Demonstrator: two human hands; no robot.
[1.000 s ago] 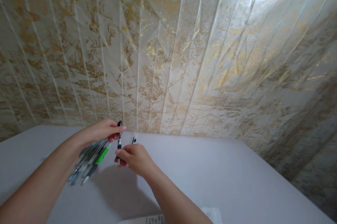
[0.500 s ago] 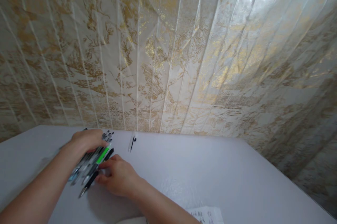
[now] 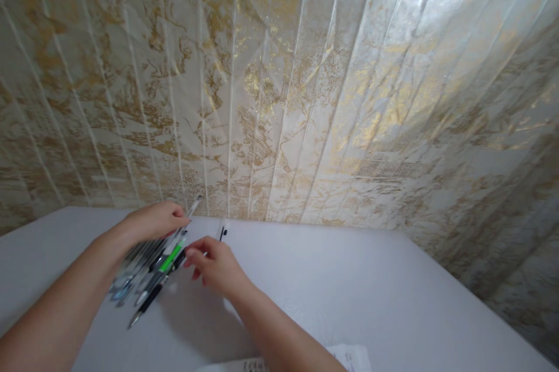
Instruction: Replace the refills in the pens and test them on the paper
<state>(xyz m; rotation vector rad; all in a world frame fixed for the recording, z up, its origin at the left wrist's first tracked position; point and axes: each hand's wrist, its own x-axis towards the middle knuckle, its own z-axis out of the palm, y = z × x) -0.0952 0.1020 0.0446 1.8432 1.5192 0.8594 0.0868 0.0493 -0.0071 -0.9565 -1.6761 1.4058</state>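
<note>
Currently, my left fingers [image 3: 180,221] pinch a slim, clear-and-grey pen [image 3: 194,205], tilted, with a blurred bunch of grey and clear pens [image 3: 142,259] below them. My right fingers [image 3: 192,257], bent and seemingly free, hang just beside a black, silver-tipped pen [image 3: 151,300] and a bright green-and-grey pen [image 3: 173,255]. Brushing the black one could roll it across the white tabletop [image 3: 305,284]; a loose pinch could drop mine.

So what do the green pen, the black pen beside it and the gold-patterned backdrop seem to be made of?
Green pen: probably smooth plastic, given its bright, even colour. Black pen: likely a plain dark plastic barrel; its silvery tip looks metallic. Gold-patterned backdrop: perhaps plastic film or foil-faced paper, glossy, with strong glare, creases and glinting gold.
</note>
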